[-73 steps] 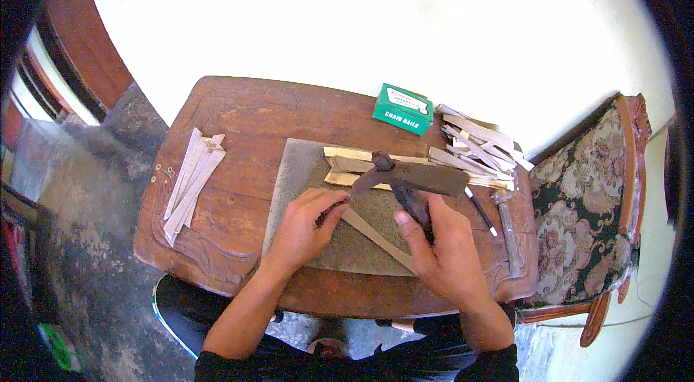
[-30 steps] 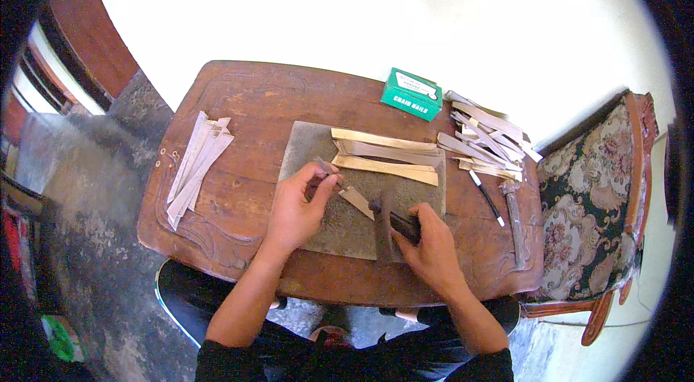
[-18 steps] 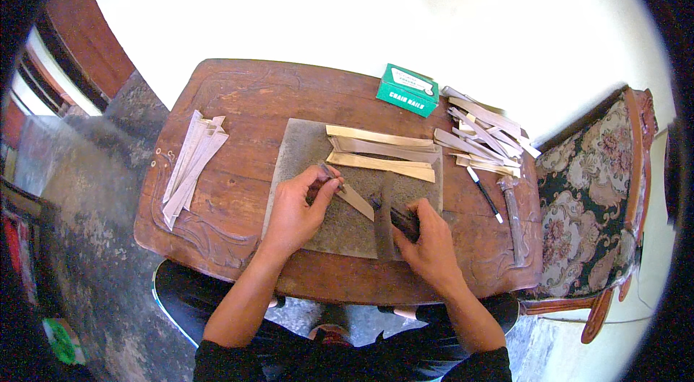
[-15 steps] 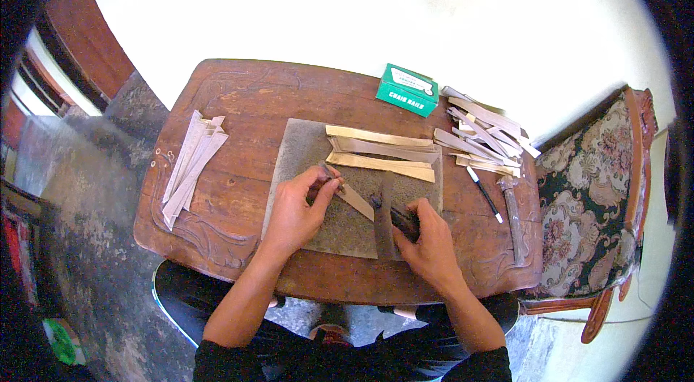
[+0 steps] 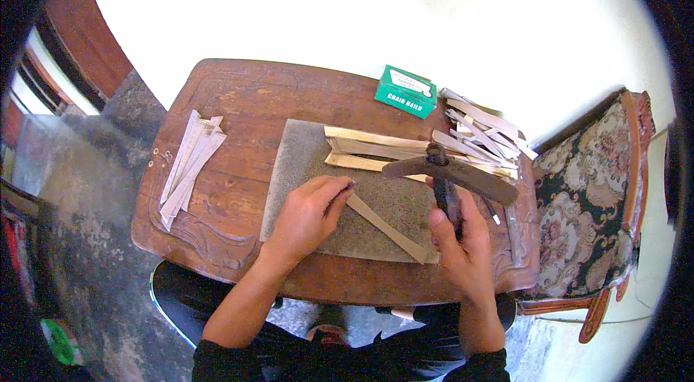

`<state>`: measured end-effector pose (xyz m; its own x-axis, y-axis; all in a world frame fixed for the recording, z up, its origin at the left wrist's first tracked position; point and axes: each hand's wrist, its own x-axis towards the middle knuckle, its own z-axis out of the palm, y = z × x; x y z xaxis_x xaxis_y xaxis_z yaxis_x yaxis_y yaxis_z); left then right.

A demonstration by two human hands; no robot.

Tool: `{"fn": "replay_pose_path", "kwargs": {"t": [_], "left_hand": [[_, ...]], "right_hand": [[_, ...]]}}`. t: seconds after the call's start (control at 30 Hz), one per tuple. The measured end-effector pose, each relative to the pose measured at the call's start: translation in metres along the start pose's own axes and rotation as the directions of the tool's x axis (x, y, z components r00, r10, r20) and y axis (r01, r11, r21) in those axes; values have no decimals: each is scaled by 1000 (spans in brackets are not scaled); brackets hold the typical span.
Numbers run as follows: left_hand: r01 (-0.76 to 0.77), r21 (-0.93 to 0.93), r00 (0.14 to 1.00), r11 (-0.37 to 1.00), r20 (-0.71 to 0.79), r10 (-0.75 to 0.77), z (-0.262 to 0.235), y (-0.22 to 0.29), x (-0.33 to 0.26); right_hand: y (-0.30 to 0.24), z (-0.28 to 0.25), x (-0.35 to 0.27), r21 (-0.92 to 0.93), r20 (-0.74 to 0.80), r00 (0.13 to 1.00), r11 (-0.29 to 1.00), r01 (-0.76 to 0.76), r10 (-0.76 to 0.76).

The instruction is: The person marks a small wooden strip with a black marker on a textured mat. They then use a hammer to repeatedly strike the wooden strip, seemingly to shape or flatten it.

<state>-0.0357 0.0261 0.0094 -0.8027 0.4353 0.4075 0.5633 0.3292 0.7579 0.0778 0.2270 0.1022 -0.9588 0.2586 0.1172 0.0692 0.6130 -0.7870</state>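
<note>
My left hand (image 5: 307, 217) is closed in a pinch on the upper end of a thin tapered wooden strip (image 5: 388, 229). The strip slants across a grey board (image 5: 300, 151). Something small and dark shows at those fingertips, too small to name. In my right hand (image 5: 466, 248) is a dark hammer (image 5: 470, 178) with a long, slightly curved head, raised over the board's right side, apart from the strip. Several more strips (image 5: 372, 142) lie side by side along the board's far edge, partly hidden by the hammer head.
The board rests on a carved wooden table (image 5: 253, 93). A pile of pale strips (image 5: 194, 169) lies at left, another heap (image 5: 484, 125) at far right. Behind stands a green box (image 5: 405, 91). A pen (image 5: 496, 219) lies partly hidden at right, beside a floral upholstered chair (image 5: 578, 187).
The hammer has risen and swung right, away from the strip, with its head turned crosswise. My left hand has shifted slightly right and down; the strip's lower end now shows fully.
</note>
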Motion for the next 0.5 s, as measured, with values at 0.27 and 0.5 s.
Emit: {"fn": "replay_pose_path", "kwargs": {"t": [0.27,0.5], "left_hand": [[-20,11,1000,1000,4,20,1,-1,-1],[-38,-22,999,999,-27,38,2,-1,-1]], "right_hand": [[-23,2,5,-30,148,983,993,118,-112],[-19,9,8,-70,105,980,982,176,-168]]}}
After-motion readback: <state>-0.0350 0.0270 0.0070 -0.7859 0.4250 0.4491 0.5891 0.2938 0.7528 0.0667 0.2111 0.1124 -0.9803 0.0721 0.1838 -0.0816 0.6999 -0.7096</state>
